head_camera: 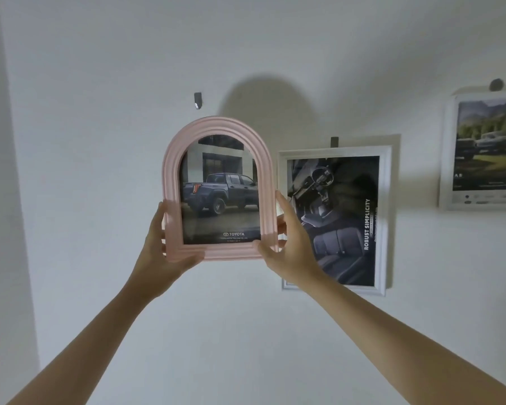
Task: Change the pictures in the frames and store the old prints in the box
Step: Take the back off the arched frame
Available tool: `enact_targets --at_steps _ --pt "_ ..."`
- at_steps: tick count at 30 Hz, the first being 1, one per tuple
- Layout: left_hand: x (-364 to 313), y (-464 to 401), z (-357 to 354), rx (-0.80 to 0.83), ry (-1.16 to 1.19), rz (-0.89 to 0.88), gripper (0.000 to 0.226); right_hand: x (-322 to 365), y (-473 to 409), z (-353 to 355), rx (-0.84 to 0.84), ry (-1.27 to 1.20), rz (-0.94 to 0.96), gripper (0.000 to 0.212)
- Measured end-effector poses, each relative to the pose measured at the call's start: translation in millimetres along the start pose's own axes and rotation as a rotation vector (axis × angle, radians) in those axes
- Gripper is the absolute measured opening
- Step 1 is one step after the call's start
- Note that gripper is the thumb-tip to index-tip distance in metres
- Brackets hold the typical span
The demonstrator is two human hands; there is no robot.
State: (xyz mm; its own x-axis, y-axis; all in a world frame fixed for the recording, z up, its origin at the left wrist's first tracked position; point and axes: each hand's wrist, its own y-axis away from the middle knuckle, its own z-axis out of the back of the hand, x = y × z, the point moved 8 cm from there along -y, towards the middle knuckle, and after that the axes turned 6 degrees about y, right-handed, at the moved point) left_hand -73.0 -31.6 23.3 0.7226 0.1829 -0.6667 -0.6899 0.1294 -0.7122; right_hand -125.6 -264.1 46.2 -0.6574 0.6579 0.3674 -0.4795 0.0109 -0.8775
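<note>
A pink arched frame (pixel 216 128) with a print of a dark pickup truck is held up in front of a white wall. My left hand (pixel 161 252) grips its lower left corner and side. My right hand (pixel 289 247) grips its lower right corner and side. The top of the frame is just below and to the right of a small dark wall hook (pixel 197 100). The frame's shadow falls on the wall up and to the right. No box is in view.
A white rectangular frame (pixel 387 217) with a car interior print hangs to the right, partly behind my right hand. Another white frame (pixel 447 159) with a landscape print hangs at the far right edge. A wall corner runs down the left side.
</note>
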Motion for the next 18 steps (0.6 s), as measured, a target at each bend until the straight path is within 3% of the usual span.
enact_targets --at_steps 8,13,15,18 --pt "15.4 106.4 -63.3 0.218 0.019 0.263 0.108 -10.9 110.7 45.0 -0.032 -0.195 -0.329 0.066" --pt "29.1 174.1 -111.0 0.457 -0.111 0.438 0.108 -12.5 186.2 77.7 -0.126 -0.210 -0.489 0.046" --pt "26.7 196.4 -127.9 0.500 -0.189 0.506 0.104 -12.0 218.1 83.9 -0.124 -0.186 -0.523 0.042" --pt "-3.7 216.4 -156.2 0.468 -0.125 0.458 0.083 -11.2 264.2 90.0 -0.088 -0.122 -0.551 0.038"
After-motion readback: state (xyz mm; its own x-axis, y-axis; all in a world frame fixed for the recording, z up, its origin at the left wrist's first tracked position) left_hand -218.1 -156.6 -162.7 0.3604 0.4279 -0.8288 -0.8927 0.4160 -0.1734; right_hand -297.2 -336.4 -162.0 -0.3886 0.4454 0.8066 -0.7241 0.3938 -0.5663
